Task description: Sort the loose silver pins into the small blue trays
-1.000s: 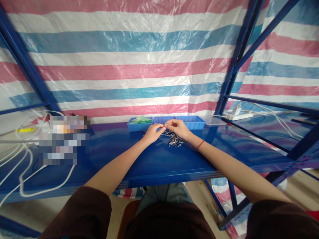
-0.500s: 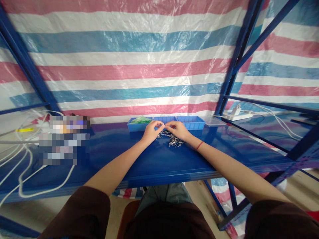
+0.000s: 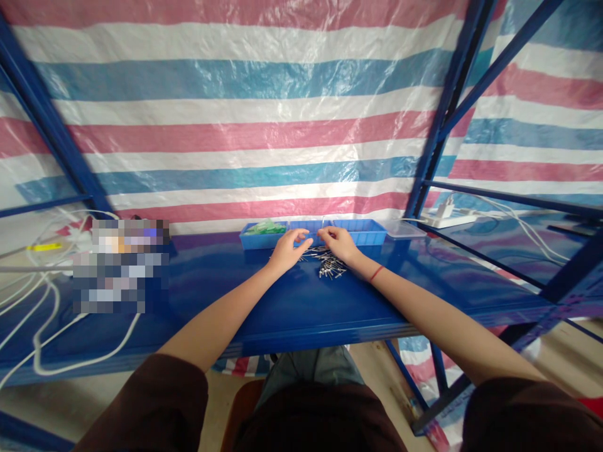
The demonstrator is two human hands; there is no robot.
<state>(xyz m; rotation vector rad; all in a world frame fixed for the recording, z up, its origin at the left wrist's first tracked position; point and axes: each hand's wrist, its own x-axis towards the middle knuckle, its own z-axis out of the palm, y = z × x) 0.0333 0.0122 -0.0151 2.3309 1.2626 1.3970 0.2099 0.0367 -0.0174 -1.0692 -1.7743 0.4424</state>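
Resting on the glossy blue metal shelf (image 3: 292,301), the left hand (image 3: 288,248) curls loosely beside the small pile of silvery metal pins (image 3: 327,262); whether it holds anything I cannot tell. Just beyond the pile, the right hand (image 3: 340,243) pinches one thin pin upright before the blue plastic trays (image 3: 360,231).

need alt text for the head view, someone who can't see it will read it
A person's left hand and right hand meet over a pile of small metal pins on a blue metal shelf. Three blue trays sit just behind, one holding green pieces, before a striped tarp. White cables lie at left.
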